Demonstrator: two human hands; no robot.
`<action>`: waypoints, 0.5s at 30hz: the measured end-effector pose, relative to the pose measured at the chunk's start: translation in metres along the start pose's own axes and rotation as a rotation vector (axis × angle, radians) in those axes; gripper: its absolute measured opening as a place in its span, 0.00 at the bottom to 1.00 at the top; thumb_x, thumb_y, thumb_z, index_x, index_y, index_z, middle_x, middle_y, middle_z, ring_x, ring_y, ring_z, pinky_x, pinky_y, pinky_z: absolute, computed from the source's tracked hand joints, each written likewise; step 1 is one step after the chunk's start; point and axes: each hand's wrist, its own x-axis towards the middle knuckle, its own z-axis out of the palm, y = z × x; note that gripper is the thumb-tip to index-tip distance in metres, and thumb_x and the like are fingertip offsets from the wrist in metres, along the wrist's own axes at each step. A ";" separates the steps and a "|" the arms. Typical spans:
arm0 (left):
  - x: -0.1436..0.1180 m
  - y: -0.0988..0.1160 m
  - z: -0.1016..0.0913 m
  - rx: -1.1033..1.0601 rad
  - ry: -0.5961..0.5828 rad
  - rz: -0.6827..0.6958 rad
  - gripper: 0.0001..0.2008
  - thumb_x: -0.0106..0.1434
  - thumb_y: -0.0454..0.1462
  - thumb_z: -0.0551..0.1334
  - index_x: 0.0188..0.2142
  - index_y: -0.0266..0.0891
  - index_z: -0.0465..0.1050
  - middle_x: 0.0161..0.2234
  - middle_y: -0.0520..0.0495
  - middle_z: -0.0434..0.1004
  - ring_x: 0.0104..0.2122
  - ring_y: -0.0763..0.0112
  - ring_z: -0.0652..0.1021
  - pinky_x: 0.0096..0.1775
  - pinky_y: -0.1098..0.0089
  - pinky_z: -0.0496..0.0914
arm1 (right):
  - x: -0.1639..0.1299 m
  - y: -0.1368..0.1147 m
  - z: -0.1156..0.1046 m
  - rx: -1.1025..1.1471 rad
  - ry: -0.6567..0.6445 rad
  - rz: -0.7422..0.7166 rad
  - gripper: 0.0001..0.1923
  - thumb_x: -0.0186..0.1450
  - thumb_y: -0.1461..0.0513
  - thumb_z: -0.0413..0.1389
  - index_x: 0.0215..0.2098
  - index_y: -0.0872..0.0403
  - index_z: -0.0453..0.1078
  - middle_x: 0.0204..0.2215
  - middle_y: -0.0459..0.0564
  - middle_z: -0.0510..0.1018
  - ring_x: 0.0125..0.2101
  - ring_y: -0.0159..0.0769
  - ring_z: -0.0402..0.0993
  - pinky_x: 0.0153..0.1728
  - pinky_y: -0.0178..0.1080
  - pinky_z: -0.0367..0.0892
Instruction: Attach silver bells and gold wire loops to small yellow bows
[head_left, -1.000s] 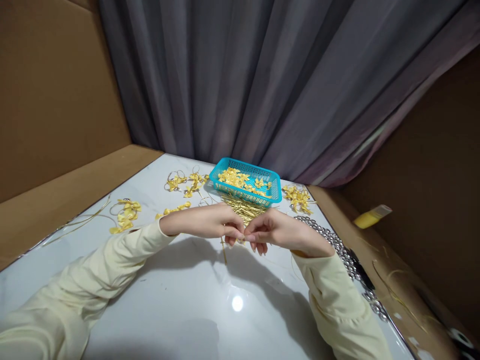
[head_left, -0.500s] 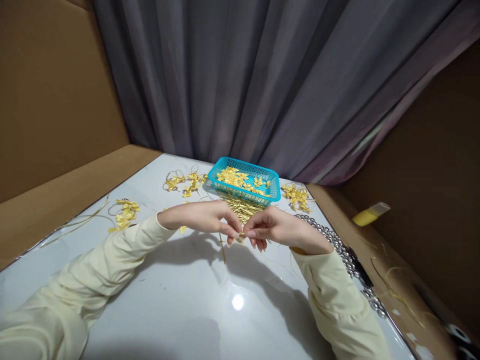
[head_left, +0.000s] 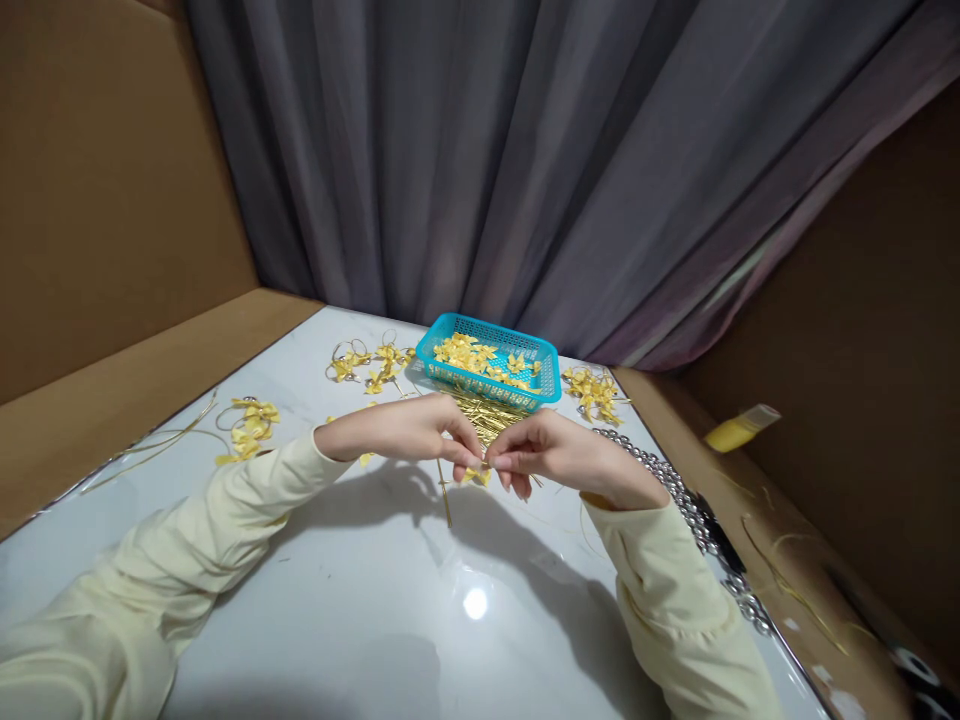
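My left hand [head_left: 427, 430] and my right hand [head_left: 555, 452] meet fingertip to fingertip over the middle of the table, both closed in a pinch. Below the fingertips shows a small yellow ribbon flower [head_left: 477, 478], partly covered by the left fingers. A short bit of gold twist tie lies between the two pinches; most of it is hidden. Just behind the hands is a heap of gold twist ties [head_left: 491, 415]. One loose gold tie [head_left: 445, 500] lies in front of the left fingers.
A turquoise basket [head_left: 551, 388] with yellow flowers stands at the back. Yellow flowers with rings [head_left: 349, 362] lie left of it, and more flowers [head_left: 592, 392] lie right. Silver rings [head_left: 660, 470] line the right edge. A yellow-filled tube [head_left: 739, 430] is farther right.
Both hands have risen very slightly, still pinched together. More of the yellow flower now shows beneath the fingertips. Everything else on the table stays where it was.
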 end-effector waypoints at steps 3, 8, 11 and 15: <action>-0.001 0.001 0.000 0.019 0.012 -0.017 0.10 0.62 0.37 0.57 0.33 0.35 0.77 0.26 0.49 0.78 0.26 0.75 0.74 0.29 0.76 0.63 | 0.000 -0.001 0.000 0.008 0.004 -0.011 0.10 0.63 0.65 0.52 0.29 0.63 0.72 0.17 0.45 0.70 0.18 0.23 0.66 0.21 0.28 0.62; -0.003 0.004 0.000 0.054 0.021 -0.036 0.11 0.62 0.37 0.57 0.35 0.36 0.77 0.27 0.49 0.77 0.25 0.76 0.72 0.27 0.77 0.62 | 0.001 0.002 -0.001 0.064 0.019 -0.029 0.07 0.62 0.64 0.54 0.33 0.62 0.71 0.20 0.45 0.72 0.20 0.25 0.68 0.24 0.30 0.66; -0.003 0.005 -0.001 0.056 0.030 -0.035 0.11 0.62 0.38 0.57 0.35 0.35 0.77 0.26 0.50 0.77 0.24 0.77 0.71 0.27 0.77 0.62 | 0.000 0.004 -0.002 0.101 0.035 -0.017 0.06 0.60 0.64 0.56 0.34 0.60 0.70 0.24 0.47 0.74 0.22 0.25 0.70 0.25 0.30 0.67; -0.003 0.006 -0.001 0.053 0.017 -0.017 0.11 0.62 0.38 0.56 0.34 0.36 0.77 0.26 0.50 0.76 0.23 0.78 0.70 0.26 0.78 0.61 | 0.000 0.004 -0.002 0.082 0.039 0.006 0.05 0.59 0.63 0.57 0.32 0.60 0.71 0.24 0.47 0.74 0.22 0.24 0.69 0.24 0.28 0.66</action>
